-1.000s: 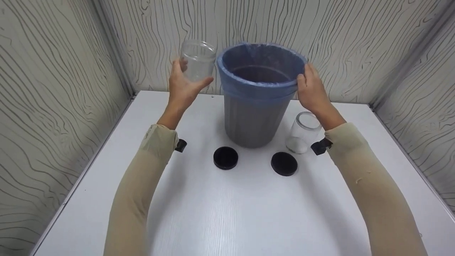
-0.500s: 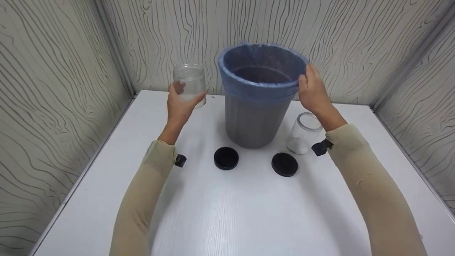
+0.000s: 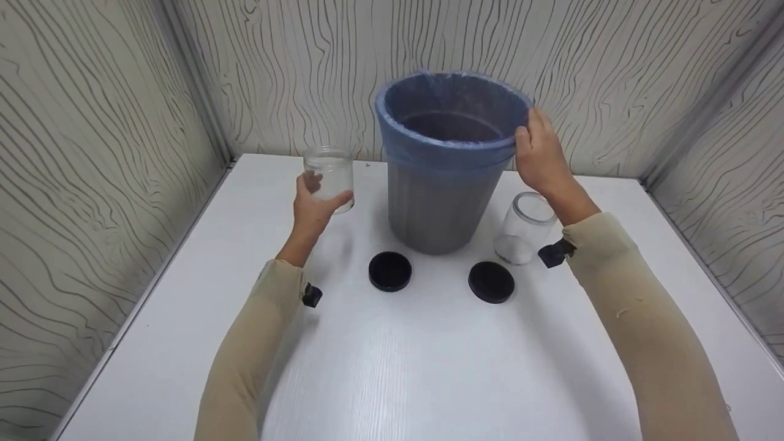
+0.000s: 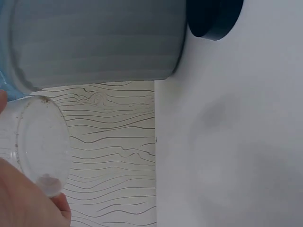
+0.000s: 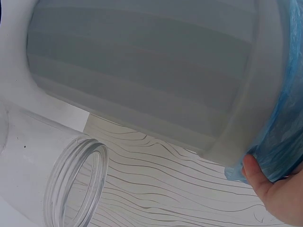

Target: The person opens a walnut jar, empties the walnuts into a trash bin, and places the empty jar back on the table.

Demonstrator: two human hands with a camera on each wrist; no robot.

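Observation:
My left hand (image 3: pixel 313 208) grips a clear, lidless jar (image 3: pixel 334 177) from its left side, left of the bin. In the left wrist view that jar's base (image 4: pixel 45 146) shows small brownish specks near its edge, and it hangs clear of the table. A grey trash bin (image 3: pixel 432 208) stands upright at the table's back, lined with a blue bag (image 3: pixel 447 156) folded over its rim. My right hand (image 3: pixel 542 153) holds the bin's right rim, its thumb (image 5: pixel 255 175) outside on the bag. What the bin's bottom holds is too dark to tell.
A second clear open jar (image 3: pixel 523 236) stands right of the bin, beside my right wrist. Two round black lids (image 3: pixel 390 271) lie in front of the bin on the white table (image 3: pixel 380 367). Patterned panels (image 3: pixel 294 55) enclose the back and sides.
My left hand has lowered the jar from beside the bin's rim toward the table on the left. My right hand stays on the rim; the bin, lids and other jar keep their places.

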